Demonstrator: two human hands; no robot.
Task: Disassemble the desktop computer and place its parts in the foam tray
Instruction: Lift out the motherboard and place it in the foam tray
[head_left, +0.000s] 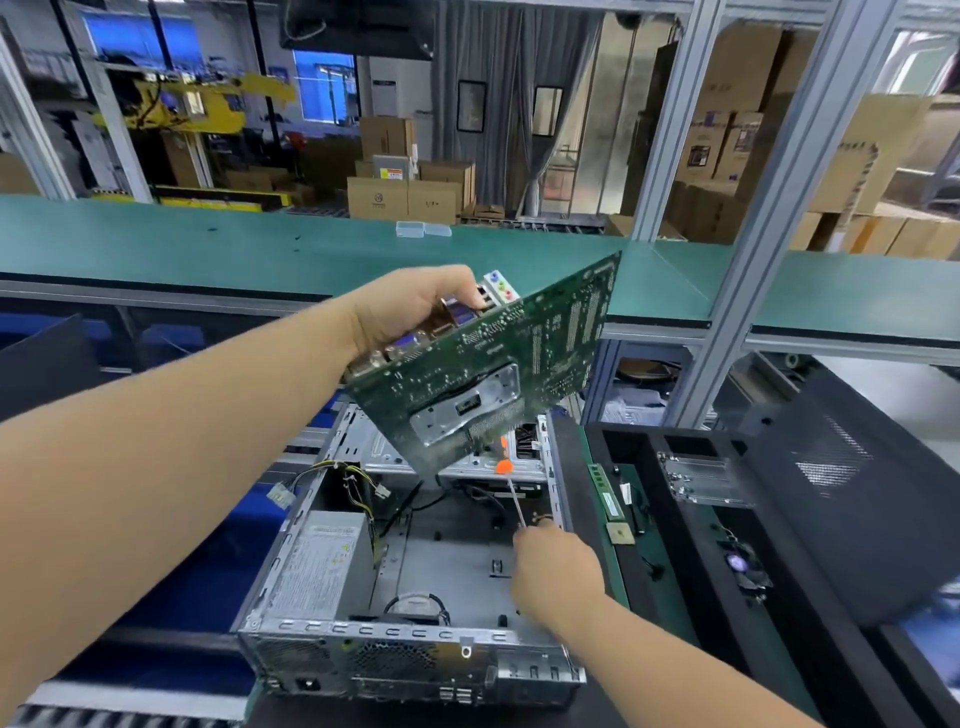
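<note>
Lifted clear above the open case, the motherboard looks light, stiff and fragile, so the left hand rightly clamps its port edge, while the right hand pinches a screwdriver.

Both my forearms are bare along their whole visible length; no sleeve, cuff, glove, watch or strap covers them. My left hand is bare, with short nails visible on the fingertips. My right hand is likewise bare, seen from the back, knuckles showing. No rings or markings are visible on either hand.
</note>
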